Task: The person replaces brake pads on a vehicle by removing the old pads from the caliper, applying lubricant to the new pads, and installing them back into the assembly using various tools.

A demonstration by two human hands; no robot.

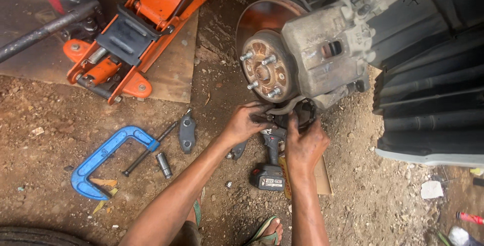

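A car's wheel hub point(265, 67) with rusty studs and brake disc point(267, 16) hangs at the upper middle, with a grey brake caliper point(327, 49) on its right side. Both hands work just below the hub. My left hand point(244, 122) grips a dark part at the underside of the caliper bracket. My right hand point(304, 142) closes on a dark brake pad point(306, 111) beside it. What lies between the fingers is partly hidden.
A cordless impact wrench point(270, 163) lies on the dirt under my hands. A blue C-clamp point(103, 158), a socket point(164, 165) and a loose brake pad point(187, 132) lie to the left. An orange floor jack point(133, 34) stands on a board at the upper left. The car's black underbody point(433, 89) fills the right.
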